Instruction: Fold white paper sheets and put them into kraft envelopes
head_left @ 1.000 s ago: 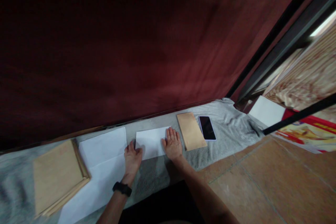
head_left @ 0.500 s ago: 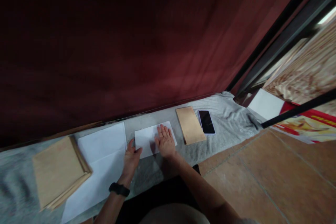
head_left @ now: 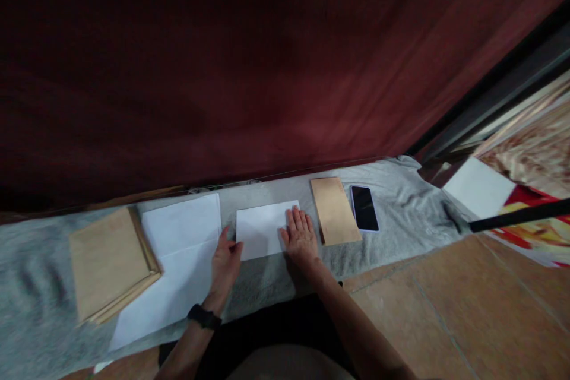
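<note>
A rumpled grey cloth point(head_left: 414, 214) covers the long, narrow surface, with a dark red backdrop point(head_left: 285, 83) on the far side and tiled floor point(head_left: 401, 309) at near right. The folded white paper point(head_left: 260, 231) lies mid-cloth, left of a brown envelope point(head_left: 336, 211) and smartphone point(head_left: 364, 209). The right hand point(head_left: 301, 241) presses its right end, palm flat; the left hand point(head_left: 226, 260), thumb and forefinger parted, is at its left edge.

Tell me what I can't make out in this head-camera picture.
All in the head view:
Small white paper: part of its right end, covered by the right hand.
Large white sheet: part of its left side, covered by the brown envelope stack.
Stack: envelope count, edges blurred.
Single brown envelope: faint mark, too small to read.
Red-and-yellow packaging: crossed by a black bar, cut off by the right edge.
</note>
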### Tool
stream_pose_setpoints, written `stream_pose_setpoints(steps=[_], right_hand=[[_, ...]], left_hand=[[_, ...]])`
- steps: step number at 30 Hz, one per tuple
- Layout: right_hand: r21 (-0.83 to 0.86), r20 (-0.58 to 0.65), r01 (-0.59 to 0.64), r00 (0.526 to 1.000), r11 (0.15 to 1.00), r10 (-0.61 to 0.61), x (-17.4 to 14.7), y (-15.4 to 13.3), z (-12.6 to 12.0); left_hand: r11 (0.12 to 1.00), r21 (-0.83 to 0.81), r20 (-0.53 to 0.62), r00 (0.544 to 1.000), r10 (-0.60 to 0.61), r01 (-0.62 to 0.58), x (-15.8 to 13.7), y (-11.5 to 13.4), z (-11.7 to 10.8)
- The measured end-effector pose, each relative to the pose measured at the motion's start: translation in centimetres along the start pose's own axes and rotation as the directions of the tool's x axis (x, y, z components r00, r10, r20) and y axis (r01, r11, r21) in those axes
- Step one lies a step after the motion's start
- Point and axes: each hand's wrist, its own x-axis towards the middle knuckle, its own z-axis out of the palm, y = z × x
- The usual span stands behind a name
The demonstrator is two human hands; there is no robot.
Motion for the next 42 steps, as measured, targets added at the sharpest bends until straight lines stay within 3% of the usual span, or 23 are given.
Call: stream_pose_setpoints(steps=[2,4,6,8,11,13,24,28,34,42], right_hand=[[0.003,-0.023,0.01,1.0,1.0,-0.01,-0.1,0.1,0.1],[0.012,-0.042,0.014,0.999,1.0,-0.013,-0.2,0.0,0.2],[0.018,-0.053,0.018,0.998,1.0,-0.017,-0.2,-0.1,0.3],[0.016,-0.051,0.03,0.998,0.999,-0.029,-0.3,0.0,0.4],[0.0,-0.049,0.038,0.998,0.999,-0.038,-0.3,0.0,0.4],[-0.009,-0.059,0.031,0.998,0.999,-0.032,-0.3,0.1,0.4],[0.041,-0.093,-0.025,0.995,0.999,0.029,-0.6,0.0,0.5],[0.039,-0.105,-0.043,0.993,0.998,0.047,-0.5,-0.8,0.5],[0.039,0.011,0.09,0.996,0.995,-0.09,-1.0,-2.9,0.7],[-0.033,-0.04,0.039,0.998,0.999,-0.041,-2.5,-1.8,0.3]], left_hand=[[0.977,0.17,-0.073,0.987,0.14,-0.126,-0.6,1.1,0.0],[0.911,0.274,-0.087,0.935,0.342,-0.308,-1.0,2.5,0.9],[0.83,0.271,0.023,0.865,0.5,-0.487,-1.2,3.8,2.6],[0.769,0.299,0.133,0.823,0.553,-0.565,-1.1,4.7,4.8],[0.727,0.389,0.213,0.823,0.527,-0.566,-0.4,4.8,7.2],[0.708,0.435,0.223,0.828,0.514,-0.556,0.1,4.2,7.6],[0.753,0.519,0.053,0.894,0.444,-0.405,-0.1,1.2,4.7],[0.76,0.521,0.016,0.894,0.447,-0.39,-0.4,1.3,4.6],[0.752,0.512,0.016,0.88,0.474,-0.415,-0.4,1.1,4.7],[0.769,0.491,-0.008,0.881,0.474,-0.409,-0.2,0.8,4.8]])
